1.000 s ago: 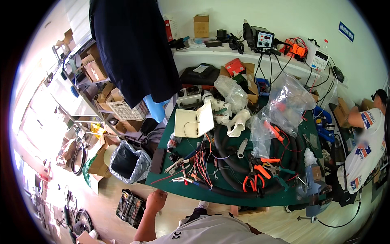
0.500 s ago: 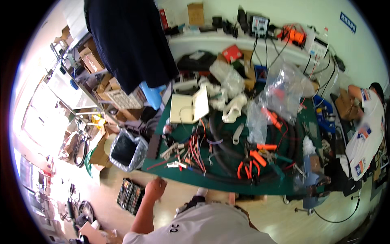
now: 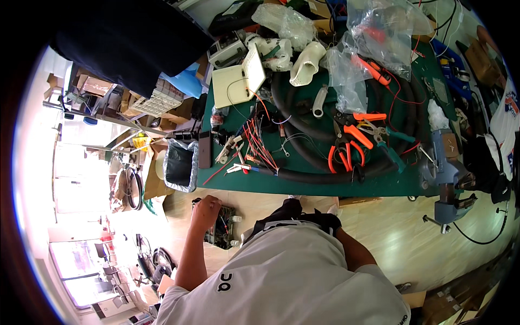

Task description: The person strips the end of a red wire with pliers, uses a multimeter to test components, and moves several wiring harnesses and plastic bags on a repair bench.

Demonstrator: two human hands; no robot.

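My left hand [image 3: 206, 212], fingers curled in, hangs just off the near left edge of the green table [image 3: 238, 187], with nothing visible in it. Below it on the floor is an open tool case [image 3: 221, 230]. My right forearm [image 3: 355, 246] bends behind my body, so the right hand is hidden. On the table near the left hand are a bundle of red and orange wires [image 3: 260, 143], some small metal clamps [image 3: 230, 147] and a dark flat rectangular object [image 3: 205, 150]. Orange-handled pliers [image 3: 346, 154] and green-handled pliers [image 3: 387, 149] lie farther right.
A blue-grey vise [image 3: 447, 173] is mounted at the table's right corner. Thick black hose [image 3: 303, 176] coils across the tabletop. Behind lie an open cream box [image 3: 230, 86] and plastic bags [image 3: 346, 81]. A lined waste bin [image 3: 180, 165] stands left; another person's white sleeve [image 3: 509, 124] shows right.
My view has tipped downward and shifted, so the table sits higher in the picture. My left hand remains curled off the table's edge, now over the tool case. My right forearm shows more.
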